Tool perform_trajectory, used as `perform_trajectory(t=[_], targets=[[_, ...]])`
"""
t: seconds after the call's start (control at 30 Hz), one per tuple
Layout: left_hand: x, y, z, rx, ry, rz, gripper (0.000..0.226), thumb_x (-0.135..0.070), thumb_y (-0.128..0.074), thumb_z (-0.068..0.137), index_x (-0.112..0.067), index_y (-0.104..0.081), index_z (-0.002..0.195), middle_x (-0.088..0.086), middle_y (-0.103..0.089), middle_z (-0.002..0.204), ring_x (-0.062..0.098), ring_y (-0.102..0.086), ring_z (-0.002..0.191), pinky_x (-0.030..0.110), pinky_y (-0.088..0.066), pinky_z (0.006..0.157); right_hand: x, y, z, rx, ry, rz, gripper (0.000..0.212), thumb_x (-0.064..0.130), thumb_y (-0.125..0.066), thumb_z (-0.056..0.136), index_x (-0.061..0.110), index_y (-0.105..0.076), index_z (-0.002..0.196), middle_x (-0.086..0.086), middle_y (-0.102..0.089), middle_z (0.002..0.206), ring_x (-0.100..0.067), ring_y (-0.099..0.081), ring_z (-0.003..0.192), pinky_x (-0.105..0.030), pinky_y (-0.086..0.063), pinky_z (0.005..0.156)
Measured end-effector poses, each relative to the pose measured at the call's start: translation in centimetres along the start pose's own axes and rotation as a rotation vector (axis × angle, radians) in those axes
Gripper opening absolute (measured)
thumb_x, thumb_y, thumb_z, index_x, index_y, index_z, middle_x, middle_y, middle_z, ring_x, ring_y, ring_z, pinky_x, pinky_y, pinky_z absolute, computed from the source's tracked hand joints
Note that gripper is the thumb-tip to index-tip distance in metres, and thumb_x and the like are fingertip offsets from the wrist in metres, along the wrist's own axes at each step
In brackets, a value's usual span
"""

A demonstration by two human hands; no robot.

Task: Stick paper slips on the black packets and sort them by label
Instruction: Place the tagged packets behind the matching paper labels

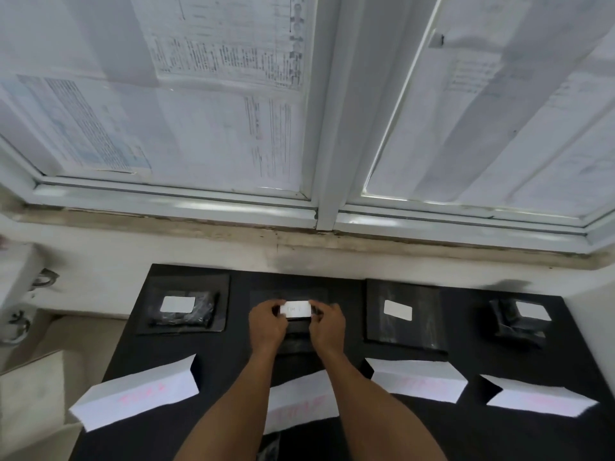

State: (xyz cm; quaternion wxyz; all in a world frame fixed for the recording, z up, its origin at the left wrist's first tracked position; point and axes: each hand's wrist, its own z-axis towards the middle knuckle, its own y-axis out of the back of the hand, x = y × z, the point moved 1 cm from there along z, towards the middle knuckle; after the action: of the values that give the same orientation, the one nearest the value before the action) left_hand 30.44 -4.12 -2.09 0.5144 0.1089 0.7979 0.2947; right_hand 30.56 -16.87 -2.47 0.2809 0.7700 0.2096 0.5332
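We see the left hand (pixel 268 322) and the right hand (pixel 327 324) pinching a white paper slip (pixel 295 310) by its two ends, fingers curled on it. The slip is over the middle black packet (pixel 296 342) on the black table (pixel 332 437). The left packet (pixel 199 311), the right packet (pixel 422 327) and the far right packet (pixel 512 327) each have a white slip on top. White folded cards (pixel 139 392) with pink writing stand in front.

left hand (pixel 268 322) and right hand (pixel 327 322) are each pinching an end of the paper slip (pixel 295 310) | black packet (pixel 296 331) is lying just beneath the slip | left packet (pixel 181 311) is sitting left of the slip, right packet (pixel 404 314) and far-right packet (pixel 517 322) right of it, each wearing a white label | folded cards (pixel 419 380) are standing nearer than the slip
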Motion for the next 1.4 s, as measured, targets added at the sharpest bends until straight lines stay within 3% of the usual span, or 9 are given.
perform_trajectory(t=[0.1, 0.3, 0.47, 0.57, 0.73, 0.97, 1.17, 1.27, 1.4], targets=[[-0.3, 0.2, -0.4, 0.037, -0.006, 0.011, 0.039, 0.008, -0.058, 0.078, -0.003, -0.068, 0.113, 0.014, -0.068, 0.113, 0.025, -0.063, 0.102, 0.018, -0.042, 0.08, 0.4, 0.1, -0.4, 0.018, 0.001, -0.011, 0.031, 0.007, -0.054, 0.093, 0.014, -0.065, 0.121, -0.01, -0.058, 0.114, -0.019, -0.059, 0.102, -0.015, -0.041, 0.085], [-0.4, 3.0, -2.2, 0.107, -0.038, 0.054, 0.028, -0.001, -0.058, 0.082, -0.01, -0.07, 0.106, 0.009, -0.071, 0.106, 0.022, -0.064, 0.096, 0.023, -0.043, 0.075, 1.9, 1.6, -3.4, -0.012, -0.061, 0.047, 0.039, 0.004, -0.056, 0.086, 0.022, -0.064, 0.12, -0.008, -0.055, 0.113, -0.022, -0.059, 0.104, -0.02, -0.042, 0.087], [1.8, 6.7, -5.4, 0.148, -0.012, 0.05, 0.034, -0.001, -0.062, 0.079, -0.009, -0.068, 0.111, 0.011, -0.067, 0.116, 0.025, -0.062, 0.108, 0.024, -0.043, 0.087, 2.8, 1.7, -8.6, 0.048, -0.068, 0.053, 0.045, 0.009, -0.054, 0.088, 0.019, -0.055, 0.131, -0.01, -0.052, 0.126, -0.025, -0.054, 0.115, -0.029, -0.044, 0.096], [4.3, 8.7, -8.6, 0.17, 0.009, 0.044, 0.034, -0.002, -0.062, 0.08, -0.009, -0.067, 0.113, 0.012, -0.066, 0.118, 0.026, -0.061, 0.109, 0.023, -0.042, 0.086, 2.6, 1.2, -12.9, 0.075, -0.046, 0.058, 0.045, 0.01, -0.053, 0.088, 0.019, -0.054, 0.131, -0.01, -0.053, 0.128, -0.023, -0.055, 0.115, -0.029, -0.045, 0.095], [9.6, 11.2, -14.8, 0.191, 0.064, 0.079, 0.035, -0.004, -0.063, 0.081, -0.007, -0.065, 0.117, 0.012, -0.063, 0.125, 0.026, -0.058, 0.116, 0.029, -0.043, 0.097, 1.0, -0.5, -19.9, 0.146, -0.061, 0.038, 0.043, 0.014, -0.058, 0.088, 0.016, -0.054, 0.131, -0.006, -0.057, 0.13, -0.021, -0.054, 0.12, -0.027, -0.041, 0.101], [17.2, 12.5, -22.9, 0.212, 0.23, 0.149, 0.035, -0.006, -0.066, 0.079, -0.009, -0.067, 0.114, 0.012, -0.065, 0.122, 0.026, -0.06, 0.116, 0.027, -0.046, 0.097, -3.0, -4.3, -29.3, 0.262, -0.101, -0.025, 0.035, 0.009, -0.056, 0.085, 0.011, -0.063, 0.119, -0.008, -0.065, 0.12, -0.023, -0.061, 0.111, -0.018, -0.043, 0.085], [19.6, 12.1, -26.4, 0.278, 0.268, 0.179, 0.037, -0.009, -0.062, 0.079, -0.008, -0.064, 0.116, 0.012, -0.063, 0.125, 0.025, -0.059, 0.117, 0.024, -0.046, 0.091, -4.6, -6.1, -33.5, 0.216, -0.181, 0.012, 0.029, 0.005, -0.055, 0.083, 0.011, -0.066, 0.109, -0.012, -0.066, 0.113, -0.022, -0.064, 0.101, -0.015, -0.041, 0.072], [20.2, 11.8, -27.1, 0.277, 0.279, 0.159, 0.039, -0.011, -0.062, 0.08, -0.009, -0.061, 0.119, 0.013, -0.062, 0.126, 0.025, -0.058, 0.117, 0.024, -0.046, 0.092, -4.6, -6.6, -34.7, 0.312, -0.176, -0.035, 0.031, 0.003, -0.052, 0.082, 0.012, -0.065, 0.109, -0.01, -0.064, 0.117, -0.021, -0.061, 0.106, -0.018, -0.044, 0.077], [20.2, 10.8, -27.4, 0.289, 0.283, 0.132, 0.033, -0.018, -0.06, 0.082, -0.006, -0.063, 0.113, 0.013, -0.065, 0.121, 0.025, -0.061, 0.112, 0.027, -0.047, 0.089, -5.1, -7.7, -35.7, 0.464, -0.133, -0.108, 0.039, 0.017, -0.051, 0.087, 0.011, -0.057, 0.125, -0.008, -0.059, 0.129, -0.018, -0.056, 0.12, -0.018, -0.041, 0.095]])
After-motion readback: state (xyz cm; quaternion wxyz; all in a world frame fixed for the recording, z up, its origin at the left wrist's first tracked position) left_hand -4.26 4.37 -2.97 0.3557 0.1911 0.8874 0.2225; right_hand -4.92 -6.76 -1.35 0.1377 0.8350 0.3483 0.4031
